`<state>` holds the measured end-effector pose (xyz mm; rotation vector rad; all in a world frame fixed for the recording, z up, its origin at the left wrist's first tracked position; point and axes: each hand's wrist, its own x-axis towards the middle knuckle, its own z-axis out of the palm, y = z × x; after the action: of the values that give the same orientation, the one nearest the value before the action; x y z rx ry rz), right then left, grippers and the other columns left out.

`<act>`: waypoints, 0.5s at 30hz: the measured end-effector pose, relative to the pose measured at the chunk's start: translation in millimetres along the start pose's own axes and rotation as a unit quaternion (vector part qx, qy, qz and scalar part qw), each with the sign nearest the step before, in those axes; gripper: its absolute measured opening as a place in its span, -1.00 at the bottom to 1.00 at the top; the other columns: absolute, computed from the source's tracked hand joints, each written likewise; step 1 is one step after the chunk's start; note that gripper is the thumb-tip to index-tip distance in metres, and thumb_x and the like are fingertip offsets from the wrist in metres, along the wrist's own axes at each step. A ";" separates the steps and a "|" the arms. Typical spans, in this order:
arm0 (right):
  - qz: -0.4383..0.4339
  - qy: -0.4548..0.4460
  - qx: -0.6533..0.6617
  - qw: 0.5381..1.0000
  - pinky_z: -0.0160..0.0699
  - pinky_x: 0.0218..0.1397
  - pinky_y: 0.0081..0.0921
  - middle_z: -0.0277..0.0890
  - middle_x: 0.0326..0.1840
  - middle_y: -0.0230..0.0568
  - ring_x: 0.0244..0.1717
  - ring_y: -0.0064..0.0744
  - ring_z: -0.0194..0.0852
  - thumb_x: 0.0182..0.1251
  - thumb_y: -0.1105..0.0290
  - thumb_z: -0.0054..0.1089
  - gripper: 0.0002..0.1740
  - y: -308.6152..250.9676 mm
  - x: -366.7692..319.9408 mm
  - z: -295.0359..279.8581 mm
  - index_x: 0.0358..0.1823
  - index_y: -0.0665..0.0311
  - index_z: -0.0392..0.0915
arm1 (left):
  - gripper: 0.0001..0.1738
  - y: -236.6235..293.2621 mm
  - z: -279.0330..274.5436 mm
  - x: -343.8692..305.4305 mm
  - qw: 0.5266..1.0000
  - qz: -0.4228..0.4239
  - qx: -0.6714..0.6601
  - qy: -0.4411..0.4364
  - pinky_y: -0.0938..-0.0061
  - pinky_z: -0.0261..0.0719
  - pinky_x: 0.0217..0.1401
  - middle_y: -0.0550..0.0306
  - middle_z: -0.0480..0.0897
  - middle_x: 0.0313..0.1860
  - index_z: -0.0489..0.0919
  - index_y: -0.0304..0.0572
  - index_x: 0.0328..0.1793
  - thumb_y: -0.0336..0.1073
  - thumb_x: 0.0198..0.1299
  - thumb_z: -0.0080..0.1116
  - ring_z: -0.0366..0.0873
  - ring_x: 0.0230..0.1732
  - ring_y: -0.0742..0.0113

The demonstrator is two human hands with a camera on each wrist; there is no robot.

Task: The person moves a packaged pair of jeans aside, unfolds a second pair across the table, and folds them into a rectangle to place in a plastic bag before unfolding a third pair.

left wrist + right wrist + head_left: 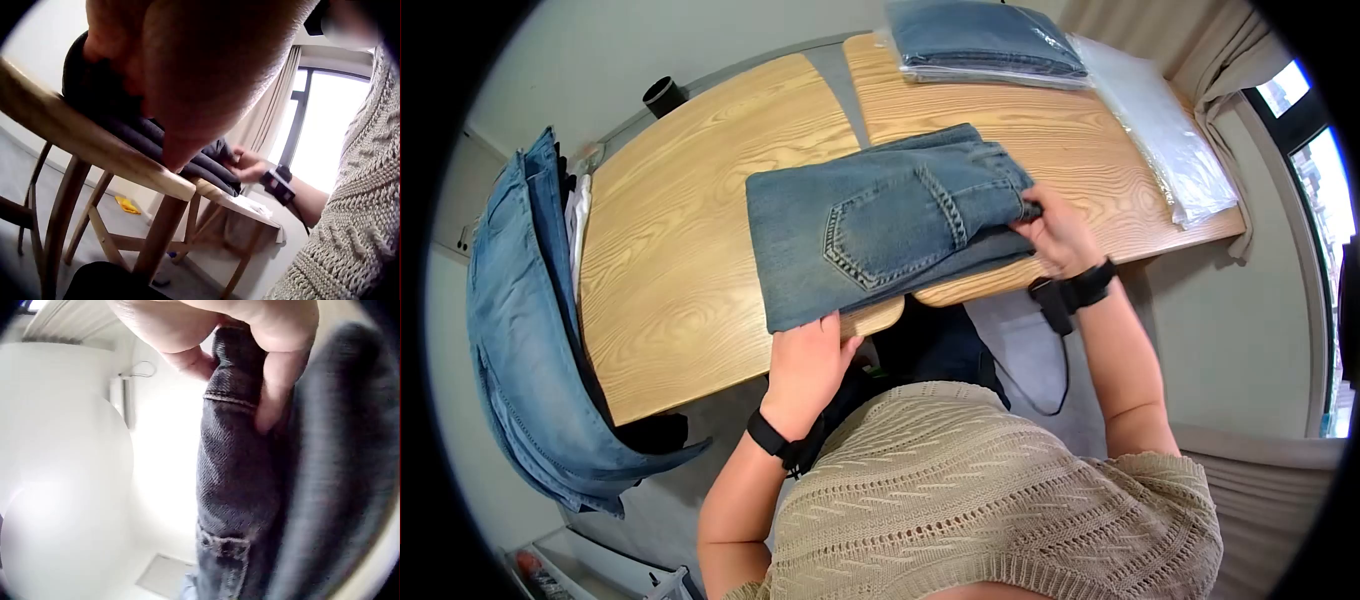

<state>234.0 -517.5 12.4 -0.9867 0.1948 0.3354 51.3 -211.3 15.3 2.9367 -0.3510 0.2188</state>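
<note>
A folded pair of blue jeans (890,215) lies on the wooden table with a back pocket facing up. At its waistband end, my right hand (1060,232) pinches the waistband (231,462) between thumb and fingers; the right wrist view shows the denim held there from close up. My left hand (805,365) is at the near left corner of the jeans, its thumb apart from the denim. The fingertips of that hand are hidden at the fabric edge, and I cannot tell whether they grip it. In the left wrist view the left hand (181,81) looms dark over the table edge.
More light-blue jeans (520,320) hang over the table's left end. Bagged folded jeans (985,40) lie at the back, with clear plastic bags (1155,130) to their right. A black cup (664,97) stands at the far left. A gap runs between the two tabletops.
</note>
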 end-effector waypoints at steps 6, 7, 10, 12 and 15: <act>-0.054 0.011 -0.086 0.995 0.65 -0.10 -0.38 0.51 -0.11 -0.09 -0.18 -0.35 0.55 0.32 0.51 -0.08 -0.82 1.7 -22.2 18.4 -0.11 0.44 0.39 | -0.44 -2.2 1.4 -2.6 1.000 -0.007 -0.003 0.008 0.13 0.35 0.16 -0.23 0.48 0.05 0.45 -0.44 0.07 -0.16 0.04 0.28 0.40 0.11 -0.16; -0.055 0.009 -0.111 0.992 0.64 -0.08 -0.39 0.51 -0.10 -0.09 -0.16 -0.36 0.55 0.34 0.50 -0.09 -0.80 1.1 -22.1 20.3 -0.09 0.45 0.40 | -0.44 -2.2 0.4 -3.0 1.000 -0.007 -0.002 0.009 0.13 0.35 0.16 -0.23 0.48 0.05 0.45 -0.44 0.07 -0.16 0.04 0.28 0.40 0.11 -0.16; -0.061 -0.033 -0.115 0.991 0.61 -0.02 -0.41 0.52 -0.06 -0.13 -0.12 -0.39 0.54 0.39 0.46 -0.10 -0.78 7.2 -18.7 18.3 -0.04 0.44 0.41 | -0.43 -0.7 -0.7 -5.7 0.998 0.005 0.016 0.056 0.12 0.33 0.19 -0.26 0.47 0.06 0.43 -0.43 0.10 -0.17 0.05 0.27 0.38 0.12 -0.18; -0.063 -0.025 -0.118 0.991 0.59 0.00 -0.42 0.52 -0.06 -0.15 -0.10 -0.40 0.53 0.40 0.45 -0.10 -0.77 9.9 -21.5 23.0 -0.02 0.43 0.41 | -0.44 -5.4 1.5 -10.9 0.999 -0.011 0.007 0.033 0.10 0.33 0.19 -0.27 0.47 0.07 0.42 -0.44 0.11 -0.21 0.05 0.27 0.37 0.13 -0.21; -0.058 -0.022 -0.117 0.991 0.57 0.03 -0.45 0.53 -0.05 -0.19 -0.08 -0.43 0.52 0.42 0.43 -0.10 -0.75 9.5 -20.4 23.9 0.02 0.41 0.41 | -0.44 -8.0 -2.2 -12.7 0.999 -0.006 -0.040 0.022 0.08 0.33 0.19 -0.28 0.47 0.08 0.42 -0.44 0.12 -0.26 0.03 0.27 0.37 0.13 -0.23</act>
<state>211.8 -496.4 24.2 -1.2148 0.0576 0.2775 40.8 -200.4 14.1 2.8507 -0.3267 0.2610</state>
